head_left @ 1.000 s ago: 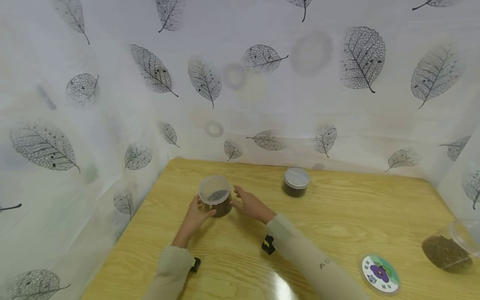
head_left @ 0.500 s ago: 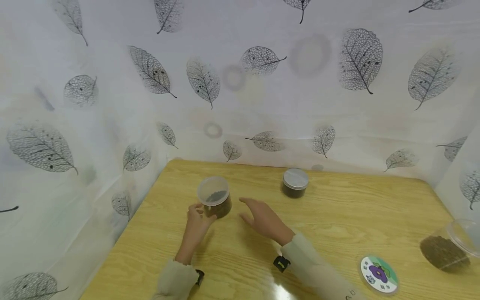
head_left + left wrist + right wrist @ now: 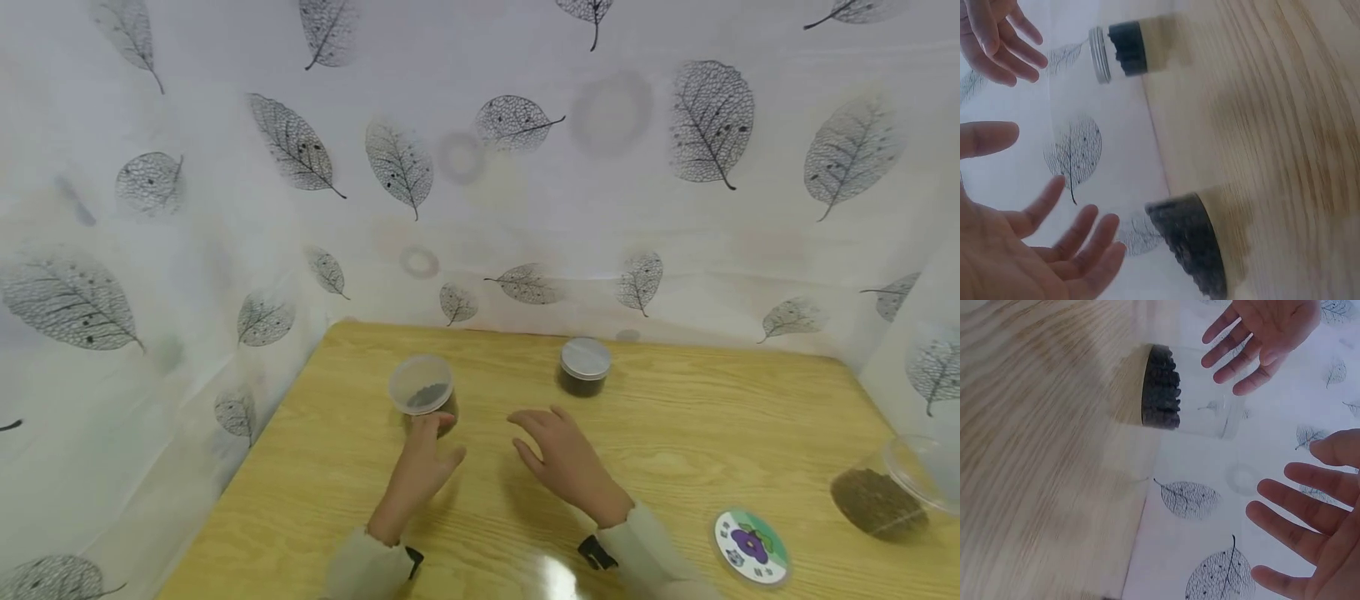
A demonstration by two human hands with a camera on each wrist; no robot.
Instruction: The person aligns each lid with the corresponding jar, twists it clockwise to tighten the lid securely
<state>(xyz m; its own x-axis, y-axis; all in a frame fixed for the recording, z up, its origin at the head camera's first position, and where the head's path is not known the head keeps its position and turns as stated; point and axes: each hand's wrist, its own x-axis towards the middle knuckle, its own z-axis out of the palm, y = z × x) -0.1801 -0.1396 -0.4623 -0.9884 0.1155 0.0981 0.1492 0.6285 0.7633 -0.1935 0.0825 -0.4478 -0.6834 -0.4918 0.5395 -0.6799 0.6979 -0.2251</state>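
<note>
A clear round jar (image 3: 422, 385) with dark chunky contents stands upright on the left part of the table. My left hand (image 3: 422, 477) is just in front of it, fingers spread and relaxed, overlapping its lower front in the head view. The right wrist view shows the left hand (image 3: 1272, 337) apart from the clear jar (image 3: 1163, 387). My right hand (image 3: 573, 467) hovers over the table to the right, fingers extended, holding nothing. Behind it sits a smaller jar (image 3: 585, 367) with a silver lid and dark contents.
At the right edge, a clear container (image 3: 881, 500) lies tilted with brown crumbly contents. A round disc (image 3: 750, 546) with a purple flower picture lies near the front right. A leaf-print cloth (image 3: 525, 208) hangs behind the wooden table (image 3: 675, 433).
My left hand has let go of the clear jar and drawn toward me. The right hand has moved away from the jar, to the right and nearer me. The jar stays put.
</note>
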